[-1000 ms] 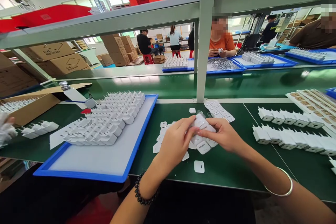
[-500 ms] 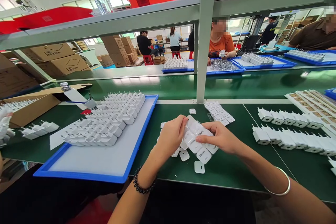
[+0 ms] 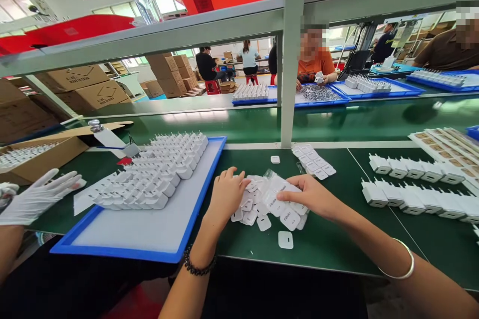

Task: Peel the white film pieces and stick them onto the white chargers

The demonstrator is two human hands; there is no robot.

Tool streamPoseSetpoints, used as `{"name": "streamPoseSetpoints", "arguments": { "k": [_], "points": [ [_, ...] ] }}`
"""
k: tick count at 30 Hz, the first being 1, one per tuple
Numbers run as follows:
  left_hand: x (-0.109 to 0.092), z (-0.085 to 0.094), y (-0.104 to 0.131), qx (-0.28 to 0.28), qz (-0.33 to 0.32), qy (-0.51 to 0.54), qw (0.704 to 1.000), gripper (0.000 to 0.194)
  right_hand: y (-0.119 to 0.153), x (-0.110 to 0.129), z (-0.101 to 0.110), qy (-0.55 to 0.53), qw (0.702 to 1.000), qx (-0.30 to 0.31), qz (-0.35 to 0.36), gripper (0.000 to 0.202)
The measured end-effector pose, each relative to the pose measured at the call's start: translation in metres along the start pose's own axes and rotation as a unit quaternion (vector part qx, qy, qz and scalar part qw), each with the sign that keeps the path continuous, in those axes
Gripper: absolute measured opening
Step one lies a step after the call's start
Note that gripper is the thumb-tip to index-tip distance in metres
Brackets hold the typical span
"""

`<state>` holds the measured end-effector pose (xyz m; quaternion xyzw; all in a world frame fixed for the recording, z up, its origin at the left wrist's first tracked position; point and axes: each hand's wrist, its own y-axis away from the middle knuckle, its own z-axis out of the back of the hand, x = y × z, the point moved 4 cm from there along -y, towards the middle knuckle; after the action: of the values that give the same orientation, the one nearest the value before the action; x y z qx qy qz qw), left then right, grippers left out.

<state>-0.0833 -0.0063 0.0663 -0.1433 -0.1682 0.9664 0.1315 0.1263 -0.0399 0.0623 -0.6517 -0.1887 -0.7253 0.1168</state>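
Through the head view I have my right hand (image 3: 316,197) pinching the right side of a lettered white sheet (image 3: 279,199), thumb on top and fingers beneath; I read that edge grip as a way to leave the printed rounded squares uncovered and facing up. The sheet lies at a tilt just right of a heap of small white plates (image 3: 250,212), over the near middle of the surface (image 3: 329,254); I can't tell how much of its weight the heap bears. My left hand (image 3: 227,192) is released, fingers loosely spread at the heap's left edge with nothing visible in its grasp; whether a fingertip touches a plate I can't make out. Heaping the plates between both hands seems meant to keep them in easy reach. A second sheet (image 3: 313,160) lies flat beyond, near enough to serve as a spare, I'd guess. To my right, two rows of white plug adapters (image 3: 411,198) stand with their pins towards the far side, presumably so the slotted faces point at me. To my left, a blue tray (image 3: 123,249) carries more adapters, pins up, its raised rim likely there to contain them.
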Motion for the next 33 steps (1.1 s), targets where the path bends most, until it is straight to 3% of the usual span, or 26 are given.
{"name": "streamPoseSetpoints", "arguments": {
  "k": [2, 4, 7, 9, 12, 14, 16, 18, 19, 21, 24, 26, 33],
  "points": [
    [-0.01, 0.005, 0.008, -0.017, 0.002, 0.022, 1.0, 0.03, -0.002, -0.002, -0.003, 0.009, 1.0, -0.007, -0.003, 0.028],
    [-0.027, 0.011, 0.016, -0.011, -0.021, 0.124, 0.992, 0.036, -0.002, -0.003, -0.005, 0.018, 1.0, -0.018, 0.003, 0.033],
    [-0.055, 0.013, 0.029, 0.041, -0.074, 0.303, 0.949, 0.04, -0.001, -0.001, -0.008, 0.006, 0.999, -0.015, 0.034, 0.04],
    [-0.063, 0.012, 0.034, 0.046, -0.069, 0.334, 0.939, 0.039, 0.001, 0.001, -0.01, -0.019, 0.998, 0.014, 0.051, 0.036],
    [-0.063, 0.004, 0.036, 0.032, -0.053, 0.319, 0.946, 0.04, 0.002, 0.001, -0.012, -0.062, 0.995, 0.07, 0.038, 0.03],
    [-0.061, 0.003, 0.036, -0.028, -0.06, 0.278, 0.958, 0.047, 0.002, 0.0, -0.012, -0.082, 0.993, 0.073, 0.029, 0.03],
    [-0.059, 0.007, 0.039, -0.15, -0.08, 0.209, 0.963, 0.056, 0.001, -0.001, -0.012, -0.085, 0.995, 0.052, 0.029, 0.029],
    [-0.062, 0.011, 0.044, -0.226, -0.11, 0.149, 0.956, 0.05, 0.001, -0.001, -0.013, -0.081, 0.996, 0.037, 0.031, 0.029],
    [-0.064, 0.011, 0.045, -0.218, -0.127, 0.138, 0.958, 0.04, 0.001, -0.001, -0.014, -0.08, 0.996, 0.035, 0.033, 0.029],
    [-0.068, 0.009, 0.044, -0.136, -0.134, 0.159, 0.969, 0.025, 0.002, 0.001, -0.015, -0.075, 0.996, 0.033, 0.04, 0.028],
    [-0.068, 0.01, 0.043, -0.003, -0.092, 0.242, 0.966, 0.023, 0.003, 0.002, -0.015, -0.052, 0.997, 0.033, 0.05, 0.027],
    [-0.067, 0.013, 0.043, 0.049, -0.069, 0.291, 0.953, 0.025, 0.003, 0.003, -0.014, -0.031, 0.997, 0.033, 0.056, 0.028],
    [-0.062, 0.014, 0.041, 0.077, -0.019, 0.362, 0.929, 0.032, 0.006, 0.005, -0.012, -0.007, 0.998, 0.034, 0.058, 0.03]
  ]
}}
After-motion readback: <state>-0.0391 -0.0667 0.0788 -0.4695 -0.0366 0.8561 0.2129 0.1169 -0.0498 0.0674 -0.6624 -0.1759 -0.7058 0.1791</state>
